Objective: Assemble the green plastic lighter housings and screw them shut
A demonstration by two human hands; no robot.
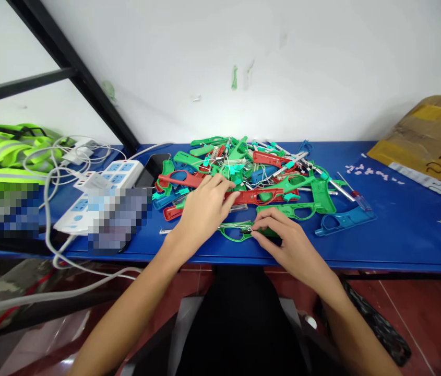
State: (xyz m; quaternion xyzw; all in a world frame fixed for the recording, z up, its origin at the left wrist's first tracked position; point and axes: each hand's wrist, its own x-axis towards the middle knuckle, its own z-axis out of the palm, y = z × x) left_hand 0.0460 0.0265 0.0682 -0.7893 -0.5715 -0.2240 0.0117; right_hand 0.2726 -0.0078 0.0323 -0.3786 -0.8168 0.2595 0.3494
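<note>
A green lighter half-shell (236, 233) with an oval trigger loop lies near the table's front edge, a metal tube (165, 231) pointing left from it. My right hand (288, 243) covers its handle end; thumb and forefinger pinch at a thin white wire (244, 226) beside a small dark part. My left hand (207, 204) reaches over the shell's left side into a pile of lighter parts (239, 162), fingers apart, its tips near a red half-shell (257, 197). Whatever lies under its palm is hidden.
White power strips (126, 168) with loose cables, a phone (153, 169) and a yellow-green reflective vest (7, 151) are on the left. Right of the pile lie a screwdriver (361, 200), a blue half-shell (345, 220), and small white bits (372, 172). A cardboard box (419, 136) stands far right.
</note>
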